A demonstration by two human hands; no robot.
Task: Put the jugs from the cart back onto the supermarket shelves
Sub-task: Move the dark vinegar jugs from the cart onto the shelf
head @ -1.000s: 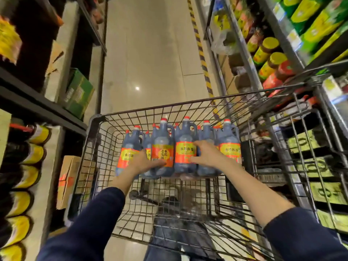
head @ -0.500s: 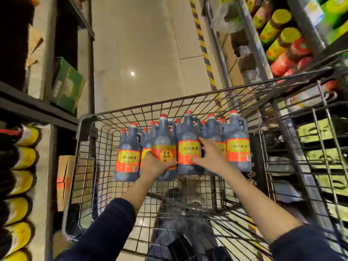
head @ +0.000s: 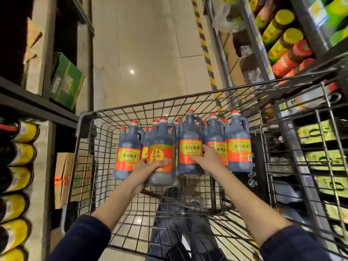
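Dark jugs (head: 161, 140) sit inside left grip (head: 148, 166), right grip (head: 208, 160).

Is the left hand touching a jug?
Touching. In the head view the left hand wraps round the front jug, thumb pressed across its orange label.

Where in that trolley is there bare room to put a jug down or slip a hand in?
The near half of the cart floor, between the jugs and the person, is bare wire. A narrow gap lies between the leftmost jug and the cart's left wall. The far half is packed with jugs.
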